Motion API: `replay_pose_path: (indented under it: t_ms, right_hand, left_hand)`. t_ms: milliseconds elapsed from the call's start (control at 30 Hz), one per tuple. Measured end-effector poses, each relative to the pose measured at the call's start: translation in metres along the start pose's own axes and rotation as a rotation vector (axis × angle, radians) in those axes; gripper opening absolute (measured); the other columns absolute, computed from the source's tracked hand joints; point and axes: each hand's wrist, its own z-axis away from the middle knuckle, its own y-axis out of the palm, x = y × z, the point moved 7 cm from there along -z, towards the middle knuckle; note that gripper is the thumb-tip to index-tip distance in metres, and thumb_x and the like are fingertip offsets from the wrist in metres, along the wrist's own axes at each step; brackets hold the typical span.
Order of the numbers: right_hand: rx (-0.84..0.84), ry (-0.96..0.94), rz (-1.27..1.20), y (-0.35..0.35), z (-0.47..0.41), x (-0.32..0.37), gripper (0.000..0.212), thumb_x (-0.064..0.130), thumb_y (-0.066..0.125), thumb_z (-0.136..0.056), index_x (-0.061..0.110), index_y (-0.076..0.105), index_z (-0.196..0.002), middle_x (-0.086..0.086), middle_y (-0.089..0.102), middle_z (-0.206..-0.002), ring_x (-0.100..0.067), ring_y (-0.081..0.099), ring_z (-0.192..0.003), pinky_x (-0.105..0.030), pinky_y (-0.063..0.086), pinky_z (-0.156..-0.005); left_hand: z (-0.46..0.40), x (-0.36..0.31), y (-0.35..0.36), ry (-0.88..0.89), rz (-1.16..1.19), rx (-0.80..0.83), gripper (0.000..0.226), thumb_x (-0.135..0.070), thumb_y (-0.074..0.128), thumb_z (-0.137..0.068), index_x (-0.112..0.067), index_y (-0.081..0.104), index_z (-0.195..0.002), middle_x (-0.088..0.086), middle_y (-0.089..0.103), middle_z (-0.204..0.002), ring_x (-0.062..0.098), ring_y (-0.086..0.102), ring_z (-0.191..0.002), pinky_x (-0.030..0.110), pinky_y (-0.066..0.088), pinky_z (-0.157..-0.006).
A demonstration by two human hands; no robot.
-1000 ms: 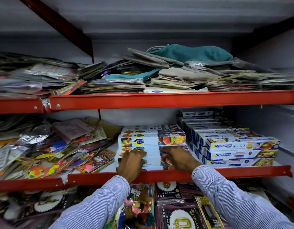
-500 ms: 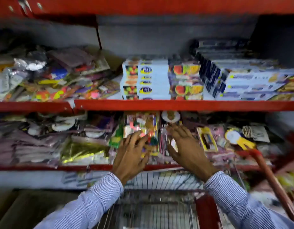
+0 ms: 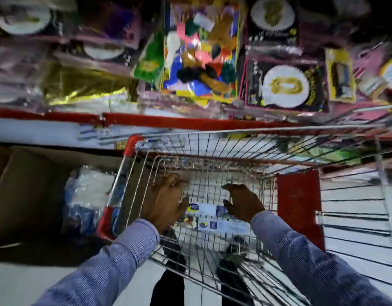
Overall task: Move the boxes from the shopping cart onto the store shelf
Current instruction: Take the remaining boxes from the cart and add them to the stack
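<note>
I look down into a wire shopping cart [image 3: 212,138] with red corner guards. White boxes [image 3: 209,209] with a blue oval logo and food pictures lie at its bottom. My left hand [image 3: 166,202] reaches into the cart at the boxes' left end, fingers spread and touching or just above them. My right hand [image 3: 243,202] hovers over the right end with curled, parted fingers. Neither hand clearly holds a box. The red shelf edge [image 3: 168,120] runs across just beyond the cart.
A brown cardboard carton [image 3: 25,186] with plastic-wrapped packs [image 3: 89,195] stands left of the cart. Balloon packets [image 3: 199,51] and foil party packs [image 3: 285,87] crowd the low shelf ahead. My shoes [image 3: 175,255] show through the cart's wire floor.
My view swung down from the shelf with stacked boxes to the cart. Both hands left the shelf, dropped past the lower shelf and went into the cart over the boxes.
</note>
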Motion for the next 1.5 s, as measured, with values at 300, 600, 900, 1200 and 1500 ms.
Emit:
replay_pose_path:
  t_ms: [300,600,900,1200,1500]
  right_hand:
    - [0.285,0.001,0.207,0.134,-0.069,-0.027,0.071,0.045,0.055,-0.094,0.015,0.025,-0.151,-0.017,0.041,-0.150,-0.037,0.042,-0.134,-0.047,0.041,-0.107]
    - [0.240,-0.131,0.221,0.119,-0.094,-0.036,0.056,0.036,0.064,-0.088,0.009,0.047,-0.134,-0.015,0.060,-0.130,-0.034,0.060,-0.114,-0.038,0.048,-0.090]
    - [-0.010,-0.264,0.236,0.056,-0.083,-0.043,0.053,0.041,0.063,-0.085,0.012,0.048,-0.128,-0.014,0.065,-0.118,-0.034,0.064,-0.102,-0.039,0.051,-0.078]
    - [-0.234,-0.388,0.222,-0.043,-0.044,-0.004,0.054,0.044,0.064,-0.082,0.014,0.055,-0.127,-0.012,0.070,-0.113,-0.032,0.066,-0.099,-0.037,0.053,-0.079]
    - [-0.526,-0.536,0.413,-0.234,0.041,0.095,0.048,0.046,0.061,-0.082,0.017,0.057,-0.120,-0.011,0.071,-0.107,-0.033,0.066,-0.096,-0.037,0.050,-0.072]
  left_hand:
    - [-0.008,0.038,0.075,0.090,-0.052,0.116,0.045,-0.042,0.038,-0.081,-0.016,0.068,-0.101,0.009,0.066,-0.109,0.035,0.062,-0.097,0.050,0.054,-0.078]
    - [-0.009,-0.013,0.123,0.344,-0.194,0.266,0.008,-0.013,0.062,-0.085,-0.010,0.070,-0.088,0.012,0.070,-0.088,0.034,0.064,-0.081,0.042,0.052,-0.071]
    - [-0.031,-0.009,0.203,0.214,-0.324,0.592,0.032,-0.014,0.061,-0.091,-0.003,0.053,-0.120,0.018,0.066,-0.113,0.038,0.065,-0.100,0.036,0.046,-0.070]
    - [-0.029,-0.026,0.132,0.222,-0.117,0.364,0.043,-0.009,0.071,-0.083,0.000,0.061,-0.124,0.024,0.069,-0.110,0.042,0.067,-0.096,0.047,0.057,-0.082]
    - [0.002,-0.102,-0.112,0.311,-0.300,-0.044,0.048,-0.044,0.077,-0.066,-0.027,0.070,-0.110,0.004,0.077,-0.095,0.027,0.072,-0.088,0.035,0.054,-0.068]
